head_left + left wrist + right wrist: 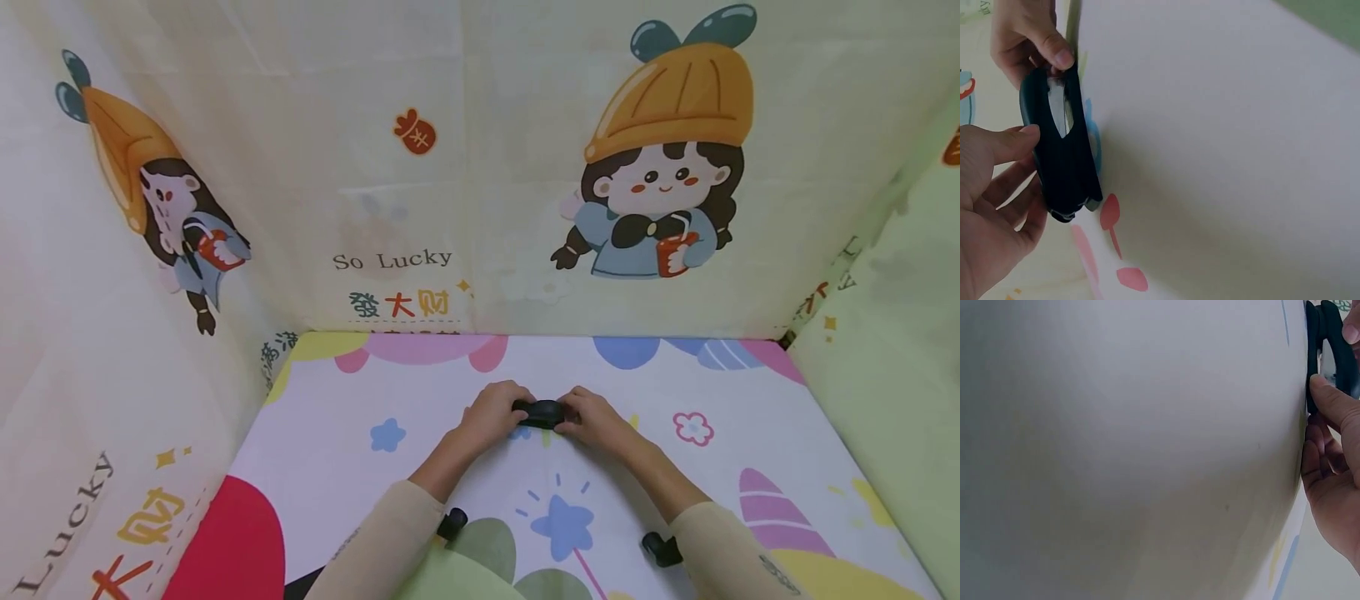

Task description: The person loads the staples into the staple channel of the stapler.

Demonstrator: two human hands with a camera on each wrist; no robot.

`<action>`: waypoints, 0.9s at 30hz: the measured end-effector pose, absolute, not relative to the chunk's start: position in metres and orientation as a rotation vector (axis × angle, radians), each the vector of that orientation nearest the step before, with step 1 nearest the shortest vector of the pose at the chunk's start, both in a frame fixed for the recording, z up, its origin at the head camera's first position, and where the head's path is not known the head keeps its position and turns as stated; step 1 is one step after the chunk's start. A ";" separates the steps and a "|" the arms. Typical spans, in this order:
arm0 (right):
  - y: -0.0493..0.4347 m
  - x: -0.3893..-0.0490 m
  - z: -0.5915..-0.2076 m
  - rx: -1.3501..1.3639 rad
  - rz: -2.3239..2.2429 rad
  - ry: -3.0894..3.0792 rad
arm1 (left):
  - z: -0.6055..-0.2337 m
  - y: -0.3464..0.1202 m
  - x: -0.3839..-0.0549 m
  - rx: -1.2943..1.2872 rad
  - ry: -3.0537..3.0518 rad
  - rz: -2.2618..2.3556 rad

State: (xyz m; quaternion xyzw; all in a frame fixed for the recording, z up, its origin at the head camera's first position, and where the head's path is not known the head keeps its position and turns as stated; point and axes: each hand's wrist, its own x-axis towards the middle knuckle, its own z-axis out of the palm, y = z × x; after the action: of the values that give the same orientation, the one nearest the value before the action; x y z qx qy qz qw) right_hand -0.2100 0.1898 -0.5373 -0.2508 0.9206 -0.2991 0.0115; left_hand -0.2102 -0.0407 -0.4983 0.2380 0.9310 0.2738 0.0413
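A dark stapler (542, 413) is held between both hands, low over the far middle of the table. My left hand (495, 412) grips its left end; in the left wrist view, the thumb lies along the side of the stapler (1063, 162) and the fingers support it from the other side. The right hand (596, 417) pinches the opposite end. Pale metal shows through the gap between the stapler's upper and lower parts. In the right wrist view, the right thumb (1332, 400) presses on the lower part of the stapler (1342, 359).
A white printed cloth (322, 467) with stars and flowers covers the table. Cream printed fabric (517, 208) hangs behind it and along both sides. Small black devices, one at the left forearm (452, 524) and one at the right (662, 550), stick out beside the sleeves.
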 end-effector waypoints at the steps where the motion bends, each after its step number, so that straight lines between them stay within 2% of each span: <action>1: 0.190 -0.209 -0.537 -0.771 -0.933 2.868 | -0.498 -0.039 -0.209 0.742 2.860 0.814; 13: 0.190 -0.208 -0.543 -0.779 -0.934 2.885 | -0.496 -0.032 -0.204 0.754 2.927 0.715; 27: 0.191 -0.206 -0.542 -0.802 -0.947 2.887 | -0.496 -0.039 -0.201 0.800 2.902 0.810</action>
State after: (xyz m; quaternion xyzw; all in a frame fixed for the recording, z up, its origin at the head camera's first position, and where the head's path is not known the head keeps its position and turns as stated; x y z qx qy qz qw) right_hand -0.2058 0.1906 -0.5425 -0.2552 0.9187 -0.3015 -0.0006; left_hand -0.2007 -0.0392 -0.4965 0.2566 0.9309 0.2598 0.0121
